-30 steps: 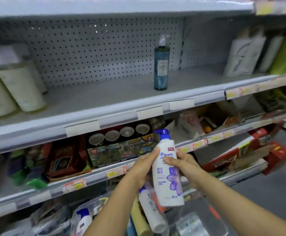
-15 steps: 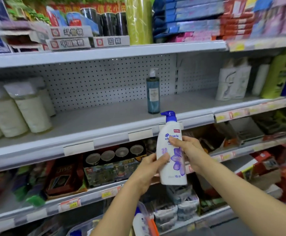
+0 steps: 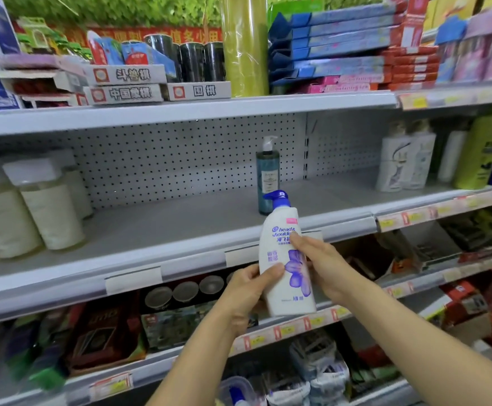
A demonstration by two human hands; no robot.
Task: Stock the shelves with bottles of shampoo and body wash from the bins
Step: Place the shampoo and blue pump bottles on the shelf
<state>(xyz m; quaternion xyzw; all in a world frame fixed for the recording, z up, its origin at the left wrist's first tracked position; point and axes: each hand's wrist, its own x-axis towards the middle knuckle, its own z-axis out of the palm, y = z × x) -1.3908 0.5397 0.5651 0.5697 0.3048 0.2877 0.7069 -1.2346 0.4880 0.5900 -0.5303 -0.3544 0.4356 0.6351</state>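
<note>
Gripping white shampoo bottle (image 3: pixel 285 259) upright in mid-air with left hand (image 3: pixel 244 288) round the lower body, thumb on the label, and with right hand (image 3: pixel 324 265) clasped on the opposite side. Base below the front lip of the grey shelf (image 3: pixel 165 230) just behind the grip. Teal pump bottle (image 3: pixel 267 177) directly beyond and above the grip. Suggested: raise until base clears the lip, push forward, set down beside the teal bottle without nudging it, label outward, then release.
</note>
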